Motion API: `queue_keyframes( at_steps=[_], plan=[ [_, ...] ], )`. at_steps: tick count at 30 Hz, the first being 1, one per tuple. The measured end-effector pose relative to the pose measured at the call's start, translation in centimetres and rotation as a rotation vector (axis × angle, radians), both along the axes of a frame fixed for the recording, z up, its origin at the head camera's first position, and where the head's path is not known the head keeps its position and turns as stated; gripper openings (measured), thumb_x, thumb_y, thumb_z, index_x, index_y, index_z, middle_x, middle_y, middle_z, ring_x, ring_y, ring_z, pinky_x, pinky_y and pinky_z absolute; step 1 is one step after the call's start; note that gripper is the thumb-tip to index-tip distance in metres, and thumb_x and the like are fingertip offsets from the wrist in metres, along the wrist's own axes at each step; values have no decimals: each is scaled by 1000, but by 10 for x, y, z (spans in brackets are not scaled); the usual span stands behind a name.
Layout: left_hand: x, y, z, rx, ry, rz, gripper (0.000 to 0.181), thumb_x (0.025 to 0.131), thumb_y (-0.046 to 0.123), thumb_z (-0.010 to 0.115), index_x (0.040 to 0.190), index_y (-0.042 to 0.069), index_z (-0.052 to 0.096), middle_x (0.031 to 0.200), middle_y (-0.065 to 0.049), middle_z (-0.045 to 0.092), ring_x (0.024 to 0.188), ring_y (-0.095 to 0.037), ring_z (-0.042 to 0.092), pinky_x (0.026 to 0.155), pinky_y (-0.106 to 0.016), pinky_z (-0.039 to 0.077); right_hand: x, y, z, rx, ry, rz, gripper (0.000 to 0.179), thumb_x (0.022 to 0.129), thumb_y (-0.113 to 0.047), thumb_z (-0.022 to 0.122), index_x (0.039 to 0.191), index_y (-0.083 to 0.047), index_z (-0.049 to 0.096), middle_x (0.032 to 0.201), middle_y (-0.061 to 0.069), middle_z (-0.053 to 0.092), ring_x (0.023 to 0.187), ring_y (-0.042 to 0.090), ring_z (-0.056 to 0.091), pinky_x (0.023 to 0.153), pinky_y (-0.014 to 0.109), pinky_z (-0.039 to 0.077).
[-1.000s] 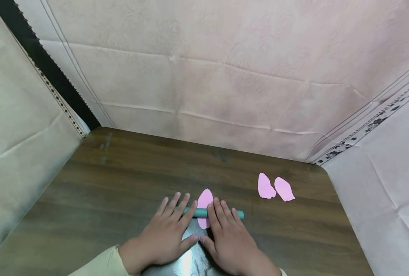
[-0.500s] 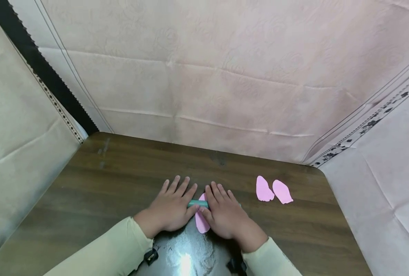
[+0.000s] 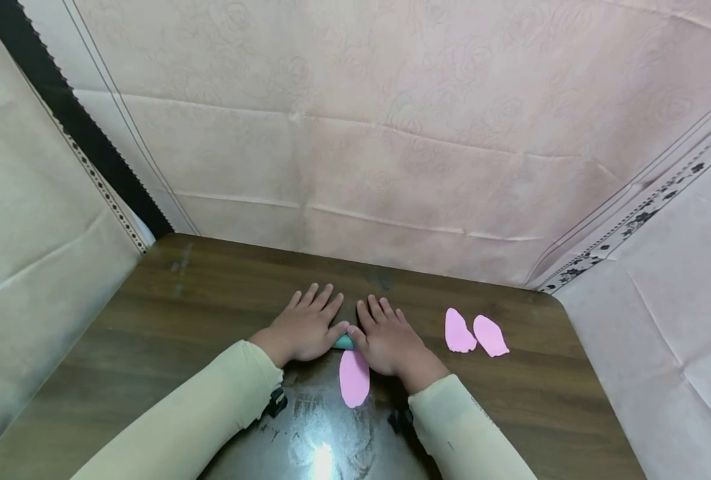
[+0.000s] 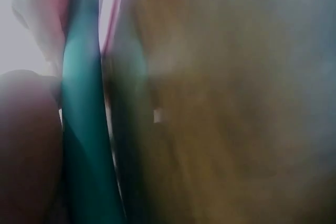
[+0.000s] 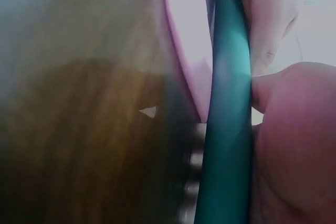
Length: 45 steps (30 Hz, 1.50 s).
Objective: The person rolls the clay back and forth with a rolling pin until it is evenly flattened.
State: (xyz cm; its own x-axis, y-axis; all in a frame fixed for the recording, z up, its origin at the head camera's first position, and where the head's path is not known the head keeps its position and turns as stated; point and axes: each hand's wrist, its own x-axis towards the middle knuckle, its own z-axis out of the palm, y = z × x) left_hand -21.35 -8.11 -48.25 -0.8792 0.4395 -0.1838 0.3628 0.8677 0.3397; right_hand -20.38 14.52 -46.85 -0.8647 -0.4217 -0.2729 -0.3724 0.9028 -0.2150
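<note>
Both palms lie flat over a green rod (image 3: 344, 343), which shows only in the gap between the two thumbs in the head view. My left hand (image 3: 307, 327) rests on its left part with fingers spread and straight. On the right part presses my right hand (image 3: 389, 339), its fingers straight too. A flat pink petal-shaped piece (image 3: 354, 379) lies on the table just on the near side of the rod; its far tip meets the rod. In the right wrist view the rod (image 5: 229, 98) runs beneath the palm, along the edge of the pink piece (image 5: 191, 40).
Two more pink petal-shaped pieces (image 3: 460, 331) lie side by side at the right on the dark wooden table (image 3: 211, 293). Pale patterned cloth (image 3: 355, 147) hangs behind the table and at both sides. A bright light reflection shows on the table's near part.
Both hands have rolled the green rod away from the body, toward the far table edge. The pink piece, earlier under the rod, now lies mostly uncovered on its near side.
</note>
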Motion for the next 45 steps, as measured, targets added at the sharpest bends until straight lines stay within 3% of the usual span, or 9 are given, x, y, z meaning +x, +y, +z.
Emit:
queue_keyframes(
  at_steps=[8,13,19,26,37,45],
  plan=[
    [-14,1,2,-9,-22,-12,77,120,64,27,182,20,19,191,-11,6,177,-42,-1,141,-68,7,-12,1,-2,14,-14,-34,81,119,-67,16,182,-17,14,191,10,5,178,39,2,142,64,12],
    [-13,2,5,2,-48,-3,76,120,63,28,182,20,19,191,-11,5,177,-42,-1,141,-68,7,-12,2,-3,4,-15,-30,82,118,-68,16,182,-17,14,191,10,4,178,38,2,142,64,12],
    [-5,2,7,-5,-67,-12,77,120,65,25,182,22,17,191,-10,3,177,-42,-3,141,-68,6,-1,3,-1,-19,12,-24,82,118,-69,18,182,-18,16,191,9,6,178,38,4,142,65,13],
    [14,3,7,-38,-31,-17,77,118,68,23,182,24,21,191,-10,6,177,-42,0,141,-66,10,22,4,-1,-15,70,-4,81,118,-68,23,182,-19,18,191,9,10,178,38,8,140,65,18],
    [58,6,8,-83,16,-40,74,118,68,29,181,29,27,191,-10,11,177,-41,7,141,-65,14,66,6,-5,-4,127,42,84,118,-65,36,182,-13,19,190,10,16,177,40,14,138,67,25],
    [84,2,4,-26,25,-65,76,117,68,36,182,28,25,190,-10,15,177,-42,10,140,-65,18,93,11,-2,-16,134,73,84,117,-67,37,182,-16,22,191,7,15,177,38,14,138,69,22]
  ],
)
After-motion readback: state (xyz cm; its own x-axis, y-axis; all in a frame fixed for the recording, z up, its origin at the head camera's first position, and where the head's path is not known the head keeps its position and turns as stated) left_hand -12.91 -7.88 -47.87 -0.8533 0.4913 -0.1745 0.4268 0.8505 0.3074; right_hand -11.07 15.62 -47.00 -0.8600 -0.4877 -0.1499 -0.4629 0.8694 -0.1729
